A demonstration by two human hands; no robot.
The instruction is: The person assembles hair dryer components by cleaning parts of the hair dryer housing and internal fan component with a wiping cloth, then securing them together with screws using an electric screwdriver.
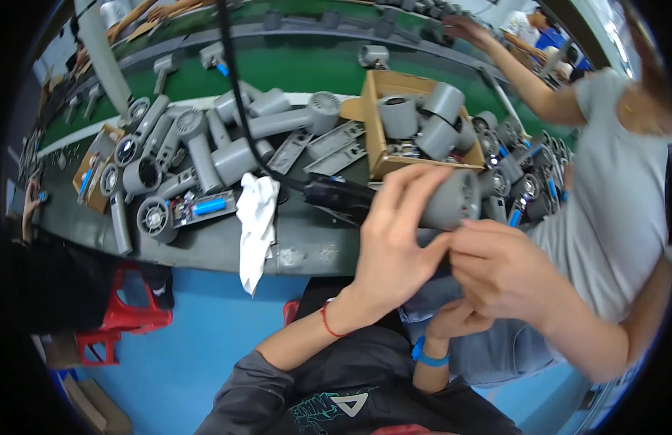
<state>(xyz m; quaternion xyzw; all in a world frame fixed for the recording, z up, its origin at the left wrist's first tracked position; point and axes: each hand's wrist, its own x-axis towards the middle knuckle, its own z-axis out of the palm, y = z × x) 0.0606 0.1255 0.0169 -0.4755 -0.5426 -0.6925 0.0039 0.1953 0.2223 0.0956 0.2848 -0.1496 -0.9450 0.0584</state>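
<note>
My left hand (397, 239), with a red string round its wrist, grips a grey cylindrical fan housing (444, 203) above the bench edge. A co-worker's hand (495, 268) reaches in from the right with pinched fingers at the housing's lower rim. My right hand (455, 319), wearing a blue wristband (428, 353), is below that hand, which partly covers it; its fingers are not clear. Just left of the housing is a black elongated object (339, 197) by a hanging black cable (238, 94).
Grey fan bodies (202, 156) crowd the bench's left side. A white cloth (257, 225) hangs over the front edge. A cardboard box (376, 138) holds grey housings; more parts (524, 174) lie right. The green conveyor (299, 65) runs behind. Red stools (136, 304) stand left.
</note>
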